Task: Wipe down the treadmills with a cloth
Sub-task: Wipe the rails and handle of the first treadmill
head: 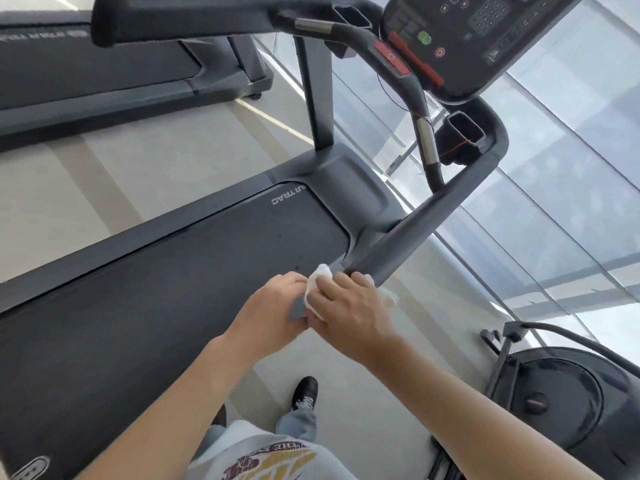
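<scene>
A dark grey treadmill [173, 271] fills the middle of the head view, its belt running lower left to upper right. Its near handrail [426, 220] slopes down toward me. A white cloth [317, 282] is wrapped around the lower end of that rail. My right hand [349, 310] is closed over the cloth and the rail end. My left hand [277, 306] grips the rail end from the other side, touching the cloth. The console [478, 39] with red and green buttons sits at the top right.
A second treadmill [104, 74] stands at the upper left across a strip of pale floor. A black exercise machine [571, 403] sits at the lower right. Glass wall panels [571, 202] run along the right. My shoe [304, 393] rests on the floor beside the belt.
</scene>
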`<state>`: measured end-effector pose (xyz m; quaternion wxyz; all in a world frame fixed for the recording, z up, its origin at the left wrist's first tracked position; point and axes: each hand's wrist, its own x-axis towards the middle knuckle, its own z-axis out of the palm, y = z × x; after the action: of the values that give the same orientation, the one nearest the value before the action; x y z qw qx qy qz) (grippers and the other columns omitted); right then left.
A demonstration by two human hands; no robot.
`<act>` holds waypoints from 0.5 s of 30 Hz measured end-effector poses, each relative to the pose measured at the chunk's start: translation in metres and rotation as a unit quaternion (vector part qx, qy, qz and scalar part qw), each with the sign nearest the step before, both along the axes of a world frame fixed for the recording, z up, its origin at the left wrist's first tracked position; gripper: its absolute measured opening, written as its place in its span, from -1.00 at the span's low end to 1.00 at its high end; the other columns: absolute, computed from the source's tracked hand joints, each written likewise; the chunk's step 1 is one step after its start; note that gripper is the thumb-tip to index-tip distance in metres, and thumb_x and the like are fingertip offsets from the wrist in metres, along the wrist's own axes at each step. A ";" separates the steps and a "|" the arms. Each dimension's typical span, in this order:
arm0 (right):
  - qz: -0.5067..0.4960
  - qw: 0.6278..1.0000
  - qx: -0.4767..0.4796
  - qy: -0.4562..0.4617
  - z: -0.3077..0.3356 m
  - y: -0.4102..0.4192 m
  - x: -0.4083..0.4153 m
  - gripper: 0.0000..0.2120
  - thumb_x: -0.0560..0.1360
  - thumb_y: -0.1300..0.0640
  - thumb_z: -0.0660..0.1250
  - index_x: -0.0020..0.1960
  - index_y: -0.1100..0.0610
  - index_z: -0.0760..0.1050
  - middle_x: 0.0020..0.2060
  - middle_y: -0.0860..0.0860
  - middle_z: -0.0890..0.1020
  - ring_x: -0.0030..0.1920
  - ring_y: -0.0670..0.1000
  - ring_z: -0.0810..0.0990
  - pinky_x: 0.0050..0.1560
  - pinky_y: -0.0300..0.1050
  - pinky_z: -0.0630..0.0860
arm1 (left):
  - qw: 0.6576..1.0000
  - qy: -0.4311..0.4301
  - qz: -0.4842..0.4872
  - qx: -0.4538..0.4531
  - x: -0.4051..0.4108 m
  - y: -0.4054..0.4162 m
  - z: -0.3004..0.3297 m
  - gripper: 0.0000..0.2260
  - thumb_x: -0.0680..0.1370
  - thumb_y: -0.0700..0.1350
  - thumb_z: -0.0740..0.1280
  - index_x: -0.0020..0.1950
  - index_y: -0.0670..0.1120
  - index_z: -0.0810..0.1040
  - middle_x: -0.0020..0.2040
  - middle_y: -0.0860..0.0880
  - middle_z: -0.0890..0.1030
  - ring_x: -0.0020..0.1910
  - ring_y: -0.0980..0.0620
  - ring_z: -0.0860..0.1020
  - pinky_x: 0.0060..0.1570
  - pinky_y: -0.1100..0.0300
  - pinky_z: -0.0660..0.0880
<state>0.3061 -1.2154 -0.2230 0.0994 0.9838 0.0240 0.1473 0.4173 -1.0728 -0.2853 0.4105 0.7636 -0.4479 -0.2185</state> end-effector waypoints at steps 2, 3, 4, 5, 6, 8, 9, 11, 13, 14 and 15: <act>0.067 0.997 -0.029 -0.008 -0.002 -0.010 -0.003 -0.85 0.49 0.08 0.48 -0.16 0.10 0.55 -0.16 0.05 0.59 -0.32 0.09 0.43 -0.33 -0.01 0.32 | 1.000 0.017 -0.002 0.006 0.003 0.002 0.002 -0.77 0.50 0.01 0.45 0.15 0.04 0.65 0.13 0.18 0.62 0.09 0.09 0.58 0.09 0.04 0.57; 0.088 0.996 -0.020 -0.024 0.002 -0.017 -0.003 -0.82 0.54 0.05 0.46 -0.16 0.11 0.55 -0.20 0.04 0.56 -0.32 0.08 0.41 -0.34 -0.01 0.31 | 1.000 0.026 0.003 -0.001 0.003 0.003 0.005 -0.74 0.51 0.06 0.42 0.16 0.04 0.65 0.13 0.18 0.62 0.11 0.12 0.59 0.12 0.06 0.56; 0.098 0.994 -0.004 -0.045 0.007 -0.025 -0.003 -0.79 0.57 0.02 0.44 -0.16 0.11 0.56 -0.23 0.03 0.53 -0.33 0.08 0.39 -0.35 -0.01 0.31 | 0.999 0.035 0.013 -0.014 0.001 0.002 0.009 -0.72 0.51 0.08 0.39 0.18 0.04 0.65 0.12 0.19 0.62 0.12 0.12 0.59 0.13 0.09 0.56; 0.094 0.993 0.018 -0.072 0.011 -0.034 -0.002 -0.76 0.57 0.00 0.44 -0.18 0.12 0.57 -0.27 0.03 0.50 -0.34 0.08 0.39 -0.36 -0.02 0.31 | 0.999 0.041 0.024 -0.025 -0.002 0.000 0.015 -0.72 0.52 0.08 0.39 0.19 0.03 0.64 0.10 0.19 0.62 0.11 0.13 0.58 0.13 0.12 0.55; 0.080 0.991 0.051 -0.098 0.015 -0.042 0.001 -0.75 0.56 0.00 0.46 -0.20 0.14 0.57 -0.29 0.03 0.48 -0.35 0.08 0.39 -0.38 -0.02 0.33 | 0.997 0.048 0.035 -0.039 -0.005 -0.003 0.020 -0.73 0.53 0.05 0.40 0.21 0.04 0.63 0.09 0.20 0.61 0.11 0.15 0.58 0.13 0.17 0.53; 0.034 0.982 0.139 -0.126 0.019 -0.059 0.009 -0.72 0.55 0.01 0.47 -0.23 0.17 0.58 -0.32 0.04 0.45 -0.36 0.09 0.39 -0.39 -0.03 0.38 | 0.996 0.053 0.051 -0.058 -0.012 -0.014 0.031 -0.72 0.58 0.00 0.42 0.29 0.07 0.59 0.12 0.23 0.60 0.14 0.18 0.56 0.14 0.27 0.48; 0.007 0.976 0.178 -0.128 0.020 -0.070 0.012 -0.72 0.55 0.01 0.46 -0.23 0.18 0.59 -0.32 0.04 0.45 -0.36 0.08 0.40 -0.39 -0.04 0.40 | 0.995 0.059 0.054 -0.058 -0.016 -0.020 0.035 -0.70 0.61 -0.01 0.42 0.34 0.08 0.57 0.16 0.23 0.60 0.16 0.20 0.55 0.15 0.30 0.45; -0.080 0.963 0.224 -0.124 0.023 -0.101 0.017 -0.74 0.56 -0.01 0.45 -0.19 0.15 0.59 -0.27 0.00 0.47 -0.34 0.06 0.44 -0.37 -0.06 0.43 | 0.995 0.065 0.049 -0.054 -0.022 -0.031 0.042 -0.64 0.64 0.01 0.41 0.43 0.07 0.53 0.25 0.22 0.58 0.22 0.22 0.53 0.22 0.34 0.42; -0.186 0.938 0.256 -0.139 0.028 -0.138 0.019 -0.76 0.55 -0.02 0.45 -0.18 0.10 0.56 -0.23 -0.08 0.48 -0.30 0.02 0.47 -0.29 -0.03 0.49 | 0.997 0.045 0.046 -0.052 -0.029 -0.045 0.050 -0.60 0.65 0.05 0.39 0.48 0.03 0.50 0.31 0.18 0.56 0.28 0.20 0.51 0.30 0.28 0.43; -0.225 0.923 0.276 -0.146 0.030 -0.153 0.020 -0.76 0.56 -0.03 0.45 -0.19 0.08 0.54 -0.22 -0.10 0.49 -0.27 -0.01 0.48 -0.23 0.00 0.52 | 0.997 0.039 0.047 -0.050 -0.031 -0.052 0.053 -0.58 0.65 0.07 0.38 0.49 0.02 0.49 0.33 0.17 0.55 0.30 0.19 0.50 0.32 0.24 0.44; -0.248 0.911 0.292 -0.149 0.030 -0.164 0.019 -0.76 0.56 -0.03 0.44 -0.19 0.06 0.53 -0.21 -0.12 0.49 -0.25 -0.03 0.49 -0.18 0.02 0.54 | 0.997 0.038 0.049 -0.047 -0.033 -0.060 0.057 -0.56 0.65 0.10 0.37 0.50 0.01 0.48 0.35 0.15 0.55 0.32 0.18 0.50 0.34 0.21 0.44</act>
<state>0.3252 -1.3798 -0.1928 -0.1569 0.9099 -0.2802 0.2627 0.3842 -1.1327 -0.2288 0.4728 0.7558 -0.4037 -0.2055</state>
